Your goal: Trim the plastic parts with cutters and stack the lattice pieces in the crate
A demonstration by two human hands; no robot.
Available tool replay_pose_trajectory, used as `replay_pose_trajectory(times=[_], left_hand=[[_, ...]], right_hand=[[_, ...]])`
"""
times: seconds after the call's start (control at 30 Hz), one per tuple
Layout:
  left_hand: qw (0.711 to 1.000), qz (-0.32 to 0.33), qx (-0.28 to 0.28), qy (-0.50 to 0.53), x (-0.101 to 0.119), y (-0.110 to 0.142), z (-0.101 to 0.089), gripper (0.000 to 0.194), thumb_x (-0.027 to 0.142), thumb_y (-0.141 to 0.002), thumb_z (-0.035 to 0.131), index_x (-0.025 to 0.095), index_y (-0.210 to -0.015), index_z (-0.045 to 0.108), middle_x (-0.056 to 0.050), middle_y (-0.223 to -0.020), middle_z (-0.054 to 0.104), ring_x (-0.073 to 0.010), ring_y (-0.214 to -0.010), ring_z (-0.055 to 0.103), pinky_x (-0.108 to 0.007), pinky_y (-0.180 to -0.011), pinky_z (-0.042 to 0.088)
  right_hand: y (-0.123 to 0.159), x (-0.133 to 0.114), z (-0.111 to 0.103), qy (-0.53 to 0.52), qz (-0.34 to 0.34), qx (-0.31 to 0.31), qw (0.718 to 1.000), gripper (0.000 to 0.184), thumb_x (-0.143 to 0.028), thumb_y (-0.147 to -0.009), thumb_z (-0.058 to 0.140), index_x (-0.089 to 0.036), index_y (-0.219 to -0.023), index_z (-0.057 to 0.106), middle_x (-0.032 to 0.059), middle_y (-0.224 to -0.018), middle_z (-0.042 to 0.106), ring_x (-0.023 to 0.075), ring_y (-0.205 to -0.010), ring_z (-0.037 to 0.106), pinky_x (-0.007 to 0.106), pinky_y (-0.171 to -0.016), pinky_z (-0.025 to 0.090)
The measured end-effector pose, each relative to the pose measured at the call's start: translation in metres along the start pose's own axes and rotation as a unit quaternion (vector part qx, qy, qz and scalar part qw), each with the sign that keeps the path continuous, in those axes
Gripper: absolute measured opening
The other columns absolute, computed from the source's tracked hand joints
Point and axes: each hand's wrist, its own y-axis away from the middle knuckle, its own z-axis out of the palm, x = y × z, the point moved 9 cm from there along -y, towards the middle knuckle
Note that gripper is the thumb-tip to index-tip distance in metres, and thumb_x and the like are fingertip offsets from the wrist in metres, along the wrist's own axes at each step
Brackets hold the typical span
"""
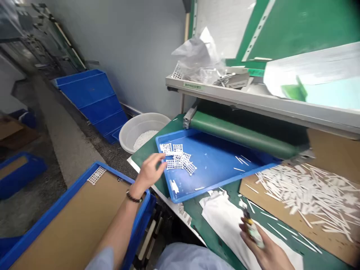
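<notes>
My left hand (pixel 150 169) reaches over the near-left rim of a blue tray (pixel 219 165), fingers curled, thumb and fingertips touching a small pile of white plastic grid pieces (pixel 178 159) in the tray's left corner. My right hand (pixel 261 243) is low at the bottom right, closed around a small tool with a yellow and pale green body (pixel 253 227). It hovers over a white sheet (pixel 225 219) on the green bench. A dark beaded bracelet sits on my left wrist.
A heap of white plastic sticks (pixel 312 191) lies on cardboard at right. A green roller (pixel 239 133) and a grey shelf with a plastic bag (pixel 197 60) are behind the tray. A white bucket (pixel 142 129) stands on the floor; a blue crate lined with cardboard (pixel 75 213) is at left.
</notes>
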Motion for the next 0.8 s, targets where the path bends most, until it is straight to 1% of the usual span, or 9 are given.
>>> replay_pose_trajectory(times=[0.07,0.13,0.27,0.4,0.5,0.6,0.7,0.77,0.8], left_hand=[[0.992,0.031,-0.125,-0.018,0.030,-0.019,0.061,0.036,0.019,-0.084,0.057,0.022,-0.119,0.058,-0.010,-0.117,0.060,-0.0238,-0.107,0.057,-0.034,-0.095,0.044],[0.979,0.020,-0.169,-0.115,0.031,-0.026,0.100,0.030,0.013,-0.082,0.055,0.018,-0.111,0.059,-0.014,-0.113,0.059,-0.0265,-0.107,0.055,-0.038,-0.093,0.043],[0.936,0.013,-0.174,-0.307,0.008,-0.021,0.132,0.027,0.006,-0.083,0.047,0.013,-0.109,0.053,-0.017,-0.109,0.057,-0.0285,-0.104,0.053,-0.042,-0.088,0.043],[0.914,0.047,-0.190,-0.355,-0.008,-0.018,0.142,0.032,0.011,-0.079,0.057,0.012,-0.109,0.048,-0.017,-0.114,0.053,-0.0302,-0.107,0.050,-0.044,-0.091,0.040],[0.918,0.044,-0.188,-0.345,-0.015,-0.026,0.143,0.035,0.018,-0.076,0.065,0.013,-0.105,0.047,-0.016,-0.112,0.052,-0.0294,-0.104,0.050,-0.043,-0.090,0.041],[0.932,0.031,-0.154,-0.328,-0.015,-0.032,0.135,0.029,0.018,-0.077,0.063,0.015,-0.099,0.045,-0.013,-0.105,0.052,-0.0278,-0.100,0.052,-0.042,-0.089,0.041],[0.965,-0.006,-0.107,-0.238,-0.004,-0.030,0.118,0.020,0.020,-0.079,0.059,0.018,-0.092,0.044,-0.011,-0.098,0.054,-0.0279,-0.098,0.055,-0.044,-0.089,0.043],[0.987,-0.097,-0.066,-0.112,0.003,-0.023,0.104,0.028,0.028,-0.078,0.064,0.019,-0.095,0.043,-0.011,-0.099,0.056,-0.0284,-0.098,0.058,-0.045,-0.087,0.045],[0.988,-0.150,-0.045,-0.018,0.009,-0.017,0.100,0.036,0.031,-0.076,0.067,0.019,-0.099,0.042,-0.011,-0.102,0.058,-0.0282,-0.100,0.059,-0.044,-0.087,0.046]], right_hand=[[0.002,-0.015,-0.005,-0.024,-0.017,0.000,1.000,0.058,-0.065,-0.069,0.056,-0.027,-0.112,0.062,0.0071,-0.115,0.069,0.0291,-0.112,0.061,0.034,-0.094,0.049],[0.008,-0.016,-0.011,-0.037,-0.021,0.005,0.999,0.060,-0.065,-0.069,0.057,-0.026,-0.114,0.062,0.0066,-0.117,0.068,0.0277,-0.112,0.060,0.031,-0.092,0.049],[0.024,0.025,-0.014,-0.084,0.035,-0.003,0.996,0.063,-0.066,-0.074,0.054,-0.025,-0.122,0.059,0.0047,-0.119,0.067,0.0253,-0.113,0.061,0.024,-0.080,0.053],[0.039,0.060,-0.016,-0.110,0.053,0.022,0.992,0.065,-0.067,-0.074,0.055,-0.024,-0.123,0.059,0.0046,-0.119,0.067,0.0258,-0.112,0.061,0.023,-0.078,0.052],[0.047,0.062,-0.019,-0.102,0.041,0.036,0.993,0.064,-0.068,-0.074,0.053,-0.023,-0.119,0.060,0.0058,-0.118,0.067,0.0266,-0.114,0.059,0.027,-0.087,0.050],[0.049,0.053,-0.021,-0.094,0.028,0.031,0.995,0.065,-0.068,-0.078,0.048,-0.023,-0.124,0.055,0.0066,-0.121,0.065,0.0262,-0.117,0.057,0.031,-0.093,0.047],[0.049,0.034,-0.027,-0.080,-0.005,0.037,0.996,0.061,-0.063,-0.082,0.045,-0.023,-0.128,0.052,0.0078,-0.125,0.062,0.0260,-0.118,0.055,0.033,-0.096,0.046],[0.049,0.015,-0.031,-0.058,-0.038,0.051,0.996,0.054,-0.057,-0.085,0.043,-0.023,-0.127,0.051,0.0083,-0.125,0.061,0.0257,-0.117,0.056,0.034,-0.094,0.047],[0.049,0.003,-0.034,-0.044,-0.061,0.062,0.995,0.050,-0.052,-0.087,0.043,-0.023,-0.127,0.051,0.0086,-0.126,0.061,0.0254,-0.116,0.056,0.035,-0.094,0.047]])
